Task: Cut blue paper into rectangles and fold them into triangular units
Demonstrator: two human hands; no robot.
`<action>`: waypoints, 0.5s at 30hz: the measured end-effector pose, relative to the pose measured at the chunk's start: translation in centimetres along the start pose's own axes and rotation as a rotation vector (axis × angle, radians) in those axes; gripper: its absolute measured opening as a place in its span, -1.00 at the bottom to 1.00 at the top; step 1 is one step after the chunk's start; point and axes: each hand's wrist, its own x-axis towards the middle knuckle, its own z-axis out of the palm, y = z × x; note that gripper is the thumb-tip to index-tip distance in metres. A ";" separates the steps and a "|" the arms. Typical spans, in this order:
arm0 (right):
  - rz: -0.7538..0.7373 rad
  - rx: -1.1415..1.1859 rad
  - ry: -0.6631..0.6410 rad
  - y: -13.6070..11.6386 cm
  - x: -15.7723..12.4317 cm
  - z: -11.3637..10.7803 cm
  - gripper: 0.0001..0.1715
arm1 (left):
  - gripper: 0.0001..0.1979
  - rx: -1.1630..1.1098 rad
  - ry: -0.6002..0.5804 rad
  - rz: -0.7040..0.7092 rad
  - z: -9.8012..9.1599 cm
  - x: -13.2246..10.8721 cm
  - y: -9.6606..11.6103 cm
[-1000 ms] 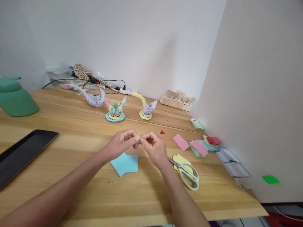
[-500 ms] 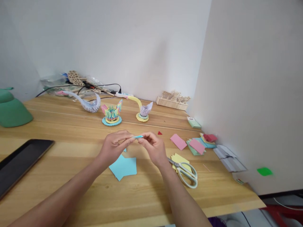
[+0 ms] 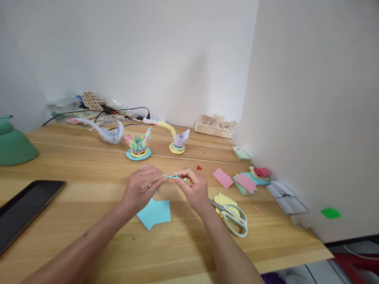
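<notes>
A small folded piece of light blue paper is held up over the middle of the table, between both hands. My left hand pinches its left end, thumb below and fingers above. At the right end, my right hand grips it between thumb and fingertips. Beneath the hands lie several overlapping sheets of light blue paper. A small red folded triangle rests beyond my right hand. Beside my right wrist, scissors with pale handles lie partly over yellow paper sheets.
Folded-paper swans and a multicoloured paper model stand at the back. Pink sheets and other paper stacks lie on the right. A dark tablet and a green lamp occupy the left. A wooden carving sits by the wall.
Both hands still hold the folded blue paper, which now looks flatter and shows an open edge. The camera view has shifted slightly.
</notes>
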 end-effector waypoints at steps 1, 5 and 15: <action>-0.011 -0.010 0.005 0.0 0.0 0.0 -0.91 | -0.83 -0.002 0.007 0.004 0.0 0.0 0.0; -0.047 -0.029 0.023 -0.1 -0.1 0.1 -0.92 | -0.85 0.000 0.029 0.016 0.1 -0.1 -0.1; -0.042 0.006 0.017 -0.2 -0.1 0.2 -0.91 | -0.84 0.032 0.045 0.023 0.2 -0.1 0.1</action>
